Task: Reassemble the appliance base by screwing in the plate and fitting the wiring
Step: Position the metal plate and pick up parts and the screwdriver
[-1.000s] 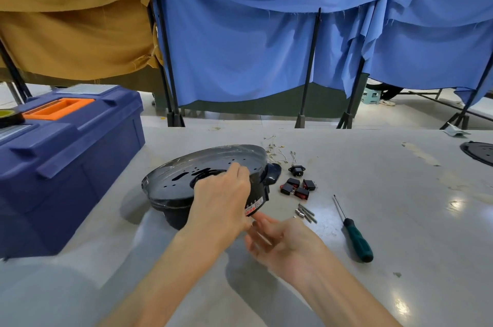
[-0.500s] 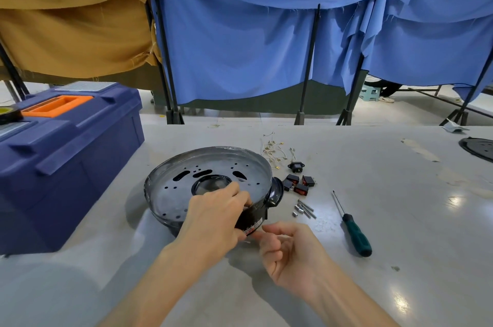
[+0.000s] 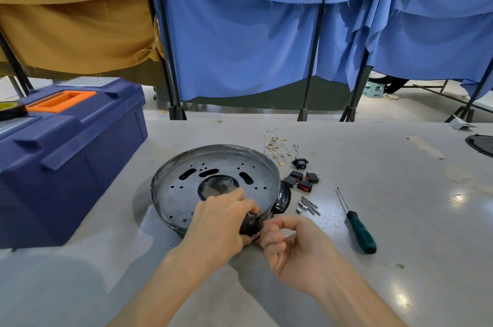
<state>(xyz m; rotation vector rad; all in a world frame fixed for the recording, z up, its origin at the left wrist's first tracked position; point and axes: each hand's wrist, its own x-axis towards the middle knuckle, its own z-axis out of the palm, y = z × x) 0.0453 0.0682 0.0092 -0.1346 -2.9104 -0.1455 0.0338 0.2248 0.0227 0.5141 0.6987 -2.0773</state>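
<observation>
The black round appliance base [image 3: 213,166] lies on the grey table, open side up, with a perforated metal plate [image 3: 176,193] inside. My left hand [image 3: 221,222] grips its near rim. My right hand [image 3: 296,249] is beside it, fingers curled against the base's near wall by a red label; whether it holds anything is hidden. To the right lie loose screws [image 3: 308,205], black and red switches [image 3: 300,181], a black socket [image 3: 300,164], a bundle of thin wires [image 3: 277,146] and a green-handled screwdriver [image 3: 358,228].
A large blue toolbox [image 3: 66,156] with an orange handle stands at the left, close to the base. A dark round part [image 3: 482,144] lies at the table's far right edge. Blue and tan cloth screens on black stands hang behind the table.
The base has tipped from tilted to lying flat with its inside facing up. My left hand slid to the near rim and my right hand curled in against the base's wall.
</observation>
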